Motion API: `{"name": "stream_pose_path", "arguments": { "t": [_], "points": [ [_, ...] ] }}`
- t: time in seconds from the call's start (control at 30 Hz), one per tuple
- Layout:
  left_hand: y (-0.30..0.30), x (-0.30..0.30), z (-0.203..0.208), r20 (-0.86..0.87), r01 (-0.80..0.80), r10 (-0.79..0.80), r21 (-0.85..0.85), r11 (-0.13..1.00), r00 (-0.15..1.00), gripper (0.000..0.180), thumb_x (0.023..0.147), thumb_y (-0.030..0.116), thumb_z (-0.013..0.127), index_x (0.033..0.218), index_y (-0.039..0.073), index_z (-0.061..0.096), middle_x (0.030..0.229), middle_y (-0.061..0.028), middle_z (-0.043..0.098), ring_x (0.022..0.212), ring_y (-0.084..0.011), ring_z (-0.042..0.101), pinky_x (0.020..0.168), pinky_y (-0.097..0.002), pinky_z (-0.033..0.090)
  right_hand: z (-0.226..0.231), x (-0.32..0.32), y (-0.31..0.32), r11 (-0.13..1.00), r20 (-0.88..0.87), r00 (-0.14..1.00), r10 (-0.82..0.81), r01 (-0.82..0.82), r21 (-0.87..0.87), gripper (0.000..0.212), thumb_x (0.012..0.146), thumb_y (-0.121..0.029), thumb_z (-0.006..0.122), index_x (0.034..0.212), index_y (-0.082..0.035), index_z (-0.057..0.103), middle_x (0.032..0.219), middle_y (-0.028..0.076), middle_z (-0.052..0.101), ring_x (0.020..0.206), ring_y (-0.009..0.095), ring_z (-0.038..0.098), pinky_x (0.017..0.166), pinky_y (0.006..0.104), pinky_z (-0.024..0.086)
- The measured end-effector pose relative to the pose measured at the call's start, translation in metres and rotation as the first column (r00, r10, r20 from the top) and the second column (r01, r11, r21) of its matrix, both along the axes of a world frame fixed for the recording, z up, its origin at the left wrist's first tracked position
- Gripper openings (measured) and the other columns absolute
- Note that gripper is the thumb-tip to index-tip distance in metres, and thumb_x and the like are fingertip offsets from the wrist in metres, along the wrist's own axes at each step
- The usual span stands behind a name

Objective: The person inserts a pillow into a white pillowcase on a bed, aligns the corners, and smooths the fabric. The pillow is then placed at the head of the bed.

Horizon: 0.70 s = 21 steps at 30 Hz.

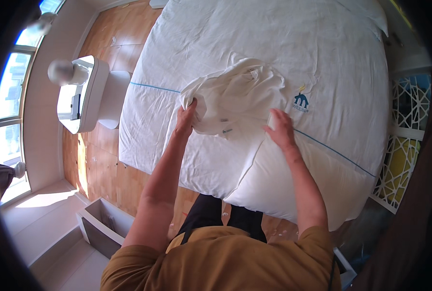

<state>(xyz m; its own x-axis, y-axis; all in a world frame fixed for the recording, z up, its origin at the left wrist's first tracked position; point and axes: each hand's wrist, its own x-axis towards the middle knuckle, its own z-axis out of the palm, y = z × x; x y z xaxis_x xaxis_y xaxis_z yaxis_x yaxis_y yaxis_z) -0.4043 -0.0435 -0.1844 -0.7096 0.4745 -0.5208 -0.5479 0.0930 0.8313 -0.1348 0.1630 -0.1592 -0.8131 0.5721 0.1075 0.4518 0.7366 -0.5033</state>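
Note:
A thin white pillowcase (240, 94) lies bunched up on the bed in front of me, with small tags on its near side. My left hand (186, 116) is closed on its left edge, the thumb over the cloth and the other fingers partly hidden in the folds. At the right end of the pillowcase, my right hand (281, 130) is closed around the far left corner of a plump white pillow (303, 174). Thumb and fingers curl about that corner, close to the loose cloth. The pillow lies on the bed's near right part, its seam running toward me.
A white duvet (177, 58) with blue lines and a printed emblem covers the bed. To the left stand a white rounded table (98, 97) and a window (10, 92). An open drawer unit (104, 218) is at lower left. White lattice panels (400, 160) stand on the right.

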Motion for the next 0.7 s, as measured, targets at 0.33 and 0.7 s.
{"name": "stream_pose_path", "arguments": {
  "t": [0.33, 0.7],
  "points": [
    [-0.012, -0.006, -0.018, 0.298, -0.111, 0.055, 0.176, 0.978, 0.953, 0.052, 0.091, 0.031, 0.062, 0.132, 0.003, 0.046, 0.124, -0.0113, 0.056, 0.112, -0.025, 0.056, 0.095, -0.0401, 0.046, -0.088, -0.102, -0.094, 0.973, 0.126, 0.981, 0.147, -0.166, 0.16, 0.076, 0.064, -0.022, 0.077, 0.134, -0.016, 0.047, 0.135, 0.012, 0.045, 0.127, 0.031, 0.039, 0.103, 0.0458, 0.032],
    [-0.044, 0.031, -0.035, 0.084, -0.112, 0.128, -0.173, 0.979, 0.988, 0.041, 0.087, 0.028, 0.067, 0.119, 0.003, 0.058, 0.104, -0.0058, 0.062, 0.09, -0.0171, 0.06, 0.078, -0.0344, 0.05, -0.047, -0.026, -0.159, 0.717, 0.424, 0.622, 0.658, -0.347, -0.604, 0.026, 0.076, -0.027, 0.056, 0.09, -0.006, 0.065, 0.088, 0.019, 0.066, 0.086, 0.035, 0.064, 0.078, 0.046, 0.05]
  ]
}}
